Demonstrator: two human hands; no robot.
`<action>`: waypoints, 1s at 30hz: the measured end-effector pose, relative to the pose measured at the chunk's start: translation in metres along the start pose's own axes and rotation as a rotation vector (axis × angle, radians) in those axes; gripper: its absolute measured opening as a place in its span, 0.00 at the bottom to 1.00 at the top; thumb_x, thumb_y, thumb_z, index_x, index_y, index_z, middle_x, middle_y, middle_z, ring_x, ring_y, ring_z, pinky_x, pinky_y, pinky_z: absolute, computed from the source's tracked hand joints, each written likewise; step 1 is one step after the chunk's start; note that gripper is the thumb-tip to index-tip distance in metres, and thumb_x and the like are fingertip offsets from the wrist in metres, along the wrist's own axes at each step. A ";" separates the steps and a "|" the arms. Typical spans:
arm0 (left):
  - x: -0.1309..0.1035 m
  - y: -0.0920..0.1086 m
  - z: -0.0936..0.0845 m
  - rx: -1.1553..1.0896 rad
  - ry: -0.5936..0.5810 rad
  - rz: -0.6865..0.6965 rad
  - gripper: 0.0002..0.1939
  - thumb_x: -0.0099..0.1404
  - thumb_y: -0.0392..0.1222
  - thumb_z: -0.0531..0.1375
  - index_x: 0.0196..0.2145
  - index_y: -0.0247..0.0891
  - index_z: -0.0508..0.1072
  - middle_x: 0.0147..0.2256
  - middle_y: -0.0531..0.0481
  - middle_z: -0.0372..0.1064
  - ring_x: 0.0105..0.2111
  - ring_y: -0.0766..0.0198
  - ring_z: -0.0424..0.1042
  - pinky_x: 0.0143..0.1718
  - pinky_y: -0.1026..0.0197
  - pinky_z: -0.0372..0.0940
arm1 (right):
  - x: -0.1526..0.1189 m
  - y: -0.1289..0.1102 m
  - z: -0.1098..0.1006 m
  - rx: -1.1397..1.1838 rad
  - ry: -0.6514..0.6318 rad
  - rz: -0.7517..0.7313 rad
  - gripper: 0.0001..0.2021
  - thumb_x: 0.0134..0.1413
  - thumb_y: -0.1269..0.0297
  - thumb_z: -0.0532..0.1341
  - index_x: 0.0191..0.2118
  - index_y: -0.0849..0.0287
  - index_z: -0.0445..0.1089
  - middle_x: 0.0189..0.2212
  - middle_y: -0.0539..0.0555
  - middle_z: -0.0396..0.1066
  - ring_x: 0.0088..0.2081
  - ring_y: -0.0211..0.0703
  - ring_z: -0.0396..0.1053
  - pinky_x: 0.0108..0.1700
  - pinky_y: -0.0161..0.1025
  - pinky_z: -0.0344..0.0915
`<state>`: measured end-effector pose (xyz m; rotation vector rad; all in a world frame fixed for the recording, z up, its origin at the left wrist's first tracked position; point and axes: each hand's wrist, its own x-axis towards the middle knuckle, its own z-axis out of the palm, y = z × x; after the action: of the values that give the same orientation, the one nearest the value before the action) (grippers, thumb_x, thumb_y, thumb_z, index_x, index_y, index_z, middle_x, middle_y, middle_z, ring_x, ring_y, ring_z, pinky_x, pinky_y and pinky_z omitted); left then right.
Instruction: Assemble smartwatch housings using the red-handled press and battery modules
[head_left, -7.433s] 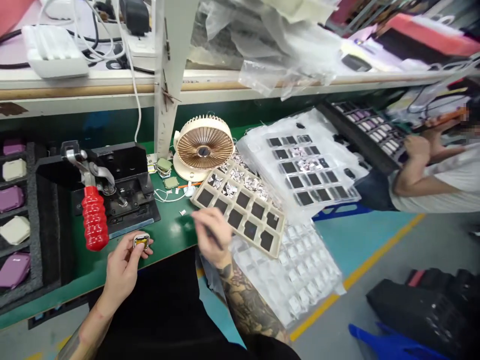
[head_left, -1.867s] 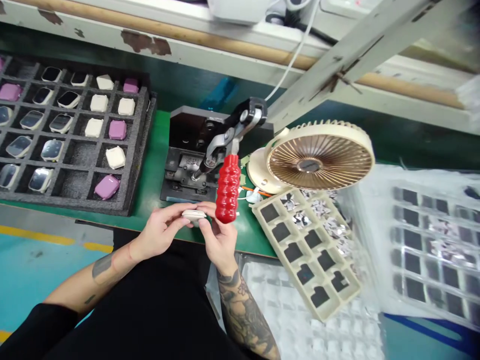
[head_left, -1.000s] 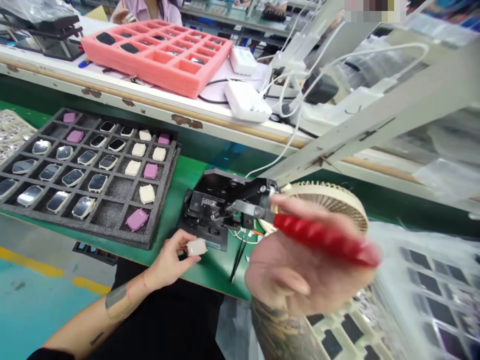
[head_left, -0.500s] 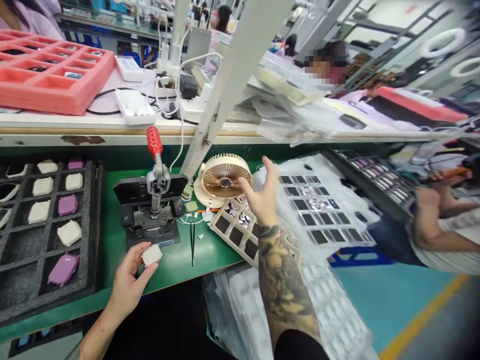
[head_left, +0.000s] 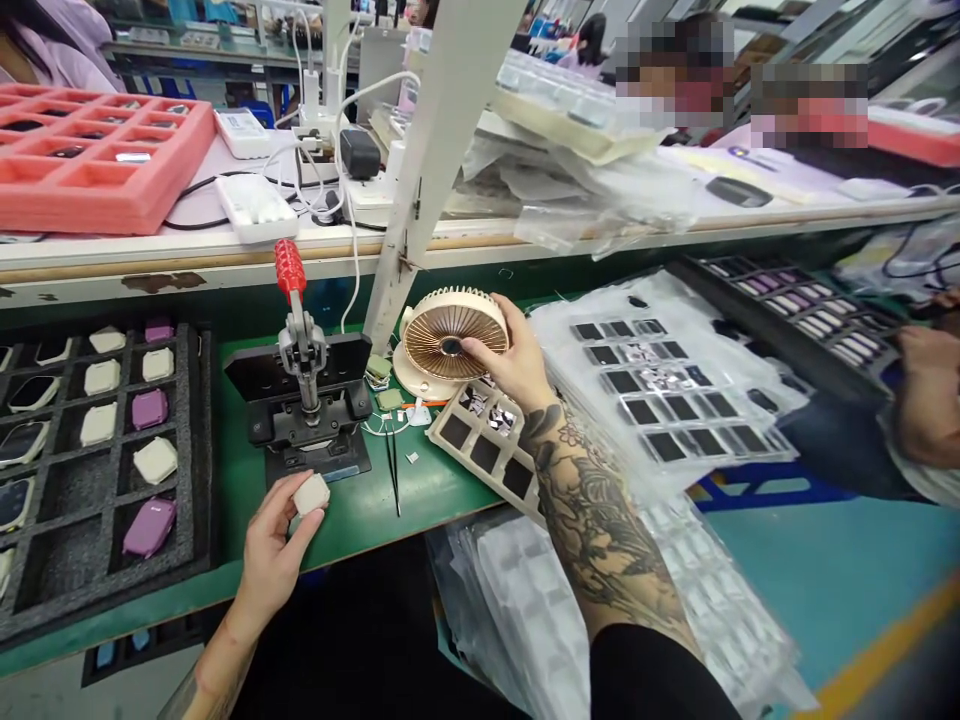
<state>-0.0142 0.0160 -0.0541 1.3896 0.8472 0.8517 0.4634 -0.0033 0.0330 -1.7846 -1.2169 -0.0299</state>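
Note:
My left hand (head_left: 274, 540) pinches a small cream square case (head_left: 311, 494) between thumb and fingers, just in front of the black clamp press (head_left: 309, 410) with its red handle (head_left: 289, 268). My right hand (head_left: 517, 358) is closed around the right rim of a cream desk fan (head_left: 454, 335); the thumb lies across its front grille and the other fingers go behind it, partly hidden. Black tweezers (head_left: 394, 475) lie on the green bench between the press and a beige tray (head_left: 486, 458) of dark square pieces, which my right forearm partly covers.
At left stands a black foam tray (head_left: 196, 480) with cream and purple cases. Plastic-wrapped trays (head_left: 660, 385) lie at right, near a co-worker's arm (head_left: 930, 390). A white post (head_left: 427, 170) rises behind the fan to a shelf with a pink foam tray (head_left: 161, 200) and cables.
My right hand has gone from spread in the air beside the fan to gripping its rim. My left hand still holds the cream case. The view has shifted slightly.

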 end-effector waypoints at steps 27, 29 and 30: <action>-0.001 0.001 -0.003 0.126 -0.083 0.041 0.22 0.76 0.50 0.70 0.63 0.42 0.82 0.55 0.39 0.81 0.50 0.50 0.83 0.54 0.51 0.77 | -0.009 -0.013 -0.003 -0.103 0.088 -0.046 0.49 0.56 0.31 0.73 0.75 0.51 0.65 0.71 0.66 0.67 0.72 0.71 0.66 0.74 0.77 0.63; -0.001 0.002 -0.003 0.146 -0.097 0.071 0.22 0.78 0.49 0.68 0.65 0.41 0.80 0.57 0.38 0.80 0.49 0.51 0.83 0.52 0.51 0.77 | -0.019 -0.041 -0.008 -0.167 0.186 -0.126 0.43 0.62 0.34 0.71 0.75 0.49 0.66 0.69 0.65 0.67 0.70 0.72 0.67 0.71 0.77 0.67; 0.000 0.003 -0.002 0.161 -0.109 0.090 0.22 0.80 0.49 0.66 0.66 0.41 0.79 0.58 0.37 0.79 0.50 0.51 0.83 0.52 0.52 0.77 | -0.025 -0.060 -0.008 -0.180 0.263 -0.174 0.37 0.66 0.37 0.69 0.74 0.47 0.67 0.68 0.64 0.68 0.68 0.70 0.69 0.69 0.76 0.69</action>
<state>-0.0166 0.0168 -0.0510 1.6109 0.7881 0.7820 0.4102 -0.0235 0.0657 -1.7563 -1.2025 -0.4728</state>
